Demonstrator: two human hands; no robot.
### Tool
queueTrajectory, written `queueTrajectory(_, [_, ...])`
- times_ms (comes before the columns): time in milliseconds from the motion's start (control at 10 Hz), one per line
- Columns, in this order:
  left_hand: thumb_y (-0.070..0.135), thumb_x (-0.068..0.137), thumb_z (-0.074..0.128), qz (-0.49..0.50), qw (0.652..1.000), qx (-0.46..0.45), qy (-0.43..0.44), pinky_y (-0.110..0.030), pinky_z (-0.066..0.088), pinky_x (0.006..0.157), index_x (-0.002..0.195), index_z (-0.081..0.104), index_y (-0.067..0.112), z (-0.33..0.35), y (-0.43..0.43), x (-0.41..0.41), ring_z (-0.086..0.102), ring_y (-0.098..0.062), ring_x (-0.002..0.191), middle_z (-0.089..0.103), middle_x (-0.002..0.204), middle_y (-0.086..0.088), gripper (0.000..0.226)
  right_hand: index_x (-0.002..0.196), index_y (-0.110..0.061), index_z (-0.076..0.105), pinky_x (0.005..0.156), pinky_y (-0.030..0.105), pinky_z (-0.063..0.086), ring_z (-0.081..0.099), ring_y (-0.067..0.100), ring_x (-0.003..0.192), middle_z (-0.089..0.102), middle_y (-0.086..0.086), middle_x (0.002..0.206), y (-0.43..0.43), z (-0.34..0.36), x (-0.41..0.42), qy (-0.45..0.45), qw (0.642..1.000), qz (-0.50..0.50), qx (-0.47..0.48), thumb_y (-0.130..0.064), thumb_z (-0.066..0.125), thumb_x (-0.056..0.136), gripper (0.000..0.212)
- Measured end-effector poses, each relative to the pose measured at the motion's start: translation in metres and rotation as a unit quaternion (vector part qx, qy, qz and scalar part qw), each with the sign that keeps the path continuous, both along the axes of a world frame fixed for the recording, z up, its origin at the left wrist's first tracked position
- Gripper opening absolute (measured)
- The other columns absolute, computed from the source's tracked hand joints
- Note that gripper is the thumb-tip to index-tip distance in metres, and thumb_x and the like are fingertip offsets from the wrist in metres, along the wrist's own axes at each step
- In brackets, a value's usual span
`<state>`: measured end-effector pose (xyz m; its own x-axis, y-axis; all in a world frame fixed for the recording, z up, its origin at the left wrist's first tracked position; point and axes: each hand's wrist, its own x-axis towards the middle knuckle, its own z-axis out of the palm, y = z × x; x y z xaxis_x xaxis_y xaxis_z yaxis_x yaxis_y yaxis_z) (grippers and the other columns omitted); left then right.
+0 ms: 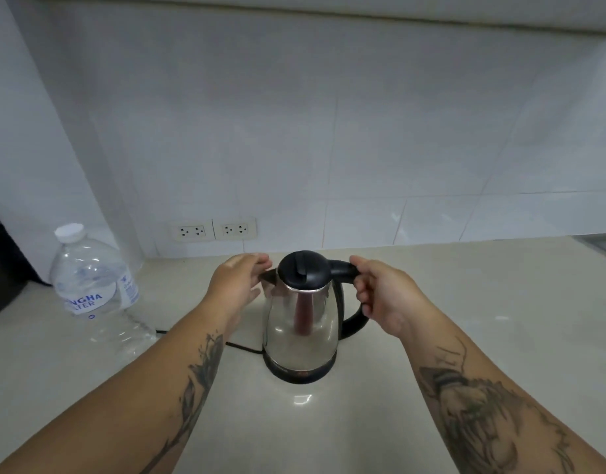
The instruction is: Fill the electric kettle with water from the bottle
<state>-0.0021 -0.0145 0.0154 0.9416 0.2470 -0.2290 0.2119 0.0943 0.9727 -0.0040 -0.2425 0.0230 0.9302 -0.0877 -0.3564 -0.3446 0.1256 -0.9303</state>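
A steel electric kettle [300, 328] with a black lid, shut, stands on its black base in the middle of the counter. My right hand [380, 295] is wrapped around the top of the kettle's black handle. My left hand [238, 280] rests with spread fingers against the spout side, just below the lid. A clear plastic water bottle [93, 285] with a white cap on stands upright at the left, apart from both hands.
The beige counter [465, 302] meets a white tiled wall with two double sockets [212, 230]. A black power cord [240, 347] runs left from the kettle base. A dark object [2, 271] sits at the far left edge.
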Motion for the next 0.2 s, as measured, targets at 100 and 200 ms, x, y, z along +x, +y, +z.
queueTrajectory(100, [0.027, 0.096, 0.053, -0.022, 0.999, 0.048, -0.015, -0.039, 0.046, 0.097, 0.108, 0.069, 0.017, 0.031, 0.022, -0.003, 0.067, -0.012, 0.102, 0.073, 0.109, 0.004, 0.023, 0.09, -0.014, 0.065, 0.052, 0.028, 0.034, 0.043, 0.014, 0.05, 0.054, -0.001, 0.057, 0.009, 0.032, 0.004, 0.003, 0.998, 0.039, -0.053, -0.03, 0.058, 0.087, 0.018])
queueTrajectory(200, [0.029, 0.095, 0.055, -0.027, 0.991, 0.121, -0.057, -0.036, 0.045, 0.085, 0.104, 0.07, 0.017, 0.078, 0.052, -0.007, 0.068, -0.012, 0.097, 0.073, 0.108, 0.002, 0.021, 0.106, -0.014, 0.063, 0.06, 0.03, 0.04, 0.053, 0.017, 0.064, 0.063, 0.003, 0.079, 0.025, 0.087, 0.009, -0.069, 0.986, 0.054, -0.138, -0.03, 0.055, 0.088, 0.025])
